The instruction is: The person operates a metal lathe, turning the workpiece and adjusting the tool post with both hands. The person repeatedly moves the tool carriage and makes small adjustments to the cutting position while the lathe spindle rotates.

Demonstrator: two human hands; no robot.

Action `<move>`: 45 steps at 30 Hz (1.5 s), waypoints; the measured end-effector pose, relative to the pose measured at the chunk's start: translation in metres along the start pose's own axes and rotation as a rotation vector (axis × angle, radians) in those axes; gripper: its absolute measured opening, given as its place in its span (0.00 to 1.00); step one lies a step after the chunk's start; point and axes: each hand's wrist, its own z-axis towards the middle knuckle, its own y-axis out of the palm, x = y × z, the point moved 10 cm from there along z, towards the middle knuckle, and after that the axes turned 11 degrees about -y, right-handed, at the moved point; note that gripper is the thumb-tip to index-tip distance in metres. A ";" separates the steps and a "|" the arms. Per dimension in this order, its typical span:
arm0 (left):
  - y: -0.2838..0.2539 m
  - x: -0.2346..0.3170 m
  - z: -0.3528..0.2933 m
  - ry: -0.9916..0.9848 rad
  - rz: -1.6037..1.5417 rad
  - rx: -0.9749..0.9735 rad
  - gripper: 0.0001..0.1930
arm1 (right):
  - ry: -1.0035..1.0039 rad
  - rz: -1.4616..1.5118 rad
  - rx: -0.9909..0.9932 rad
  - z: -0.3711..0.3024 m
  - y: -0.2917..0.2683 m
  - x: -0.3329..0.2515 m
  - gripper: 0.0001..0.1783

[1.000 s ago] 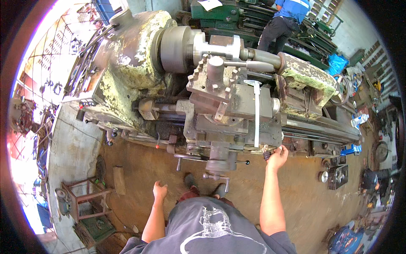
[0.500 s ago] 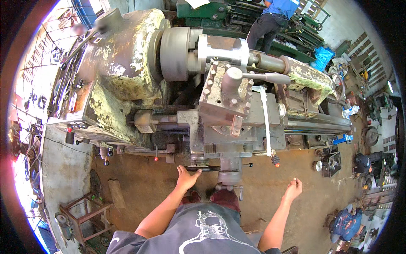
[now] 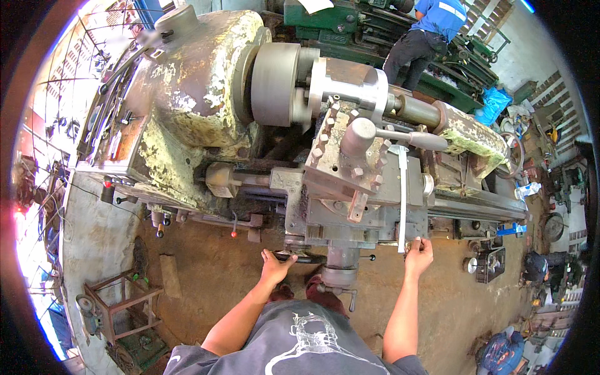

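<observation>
My left hand (image 3: 275, 267) is closed on the rim of the carriage handwheel (image 3: 307, 258) at the front of a metal lathe. My right hand (image 3: 419, 255) has its fingers closed at the lever knob below the carriage's right corner, mostly covering it. Between the grey chuck (image 3: 275, 84), whose jaws look blurred, and the tailstock (image 3: 472, 132) sits a shiny flanged metal workpiece (image 3: 350, 92). In front of it stands the square tool post (image 3: 340, 150) with its clamping handle (image 3: 412, 136). A vernier caliper (image 3: 402, 200) lies on the carriage beside it.
The headstock (image 3: 194, 81) with peeling paint carries loose tools at left. Behind, a person in blue (image 3: 431, 31) stands at a green lathe (image 3: 319, 22). A rusty frame stand (image 3: 125, 306) is at lower left, a black crate (image 3: 490, 265) at right. Another person (image 3: 503, 353) is at lower right.
My right hand has moved forward and left, from free air to the lever knob at the carriage corner. My left hand stays on the handwheel. The view has shifted slightly.
</observation>
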 end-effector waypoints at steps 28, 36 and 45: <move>-0.008 -0.009 0.013 0.055 -0.113 -0.139 0.59 | 0.085 0.212 -0.039 -0.002 0.006 0.013 0.08; -0.007 -0.013 0.022 0.128 -0.115 -0.175 0.59 | 0.108 0.230 -0.038 -0.003 0.007 0.017 0.08; -0.007 -0.019 0.028 0.118 -0.179 -0.217 0.57 | 0.146 0.251 -0.045 -0.004 0.008 0.019 0.07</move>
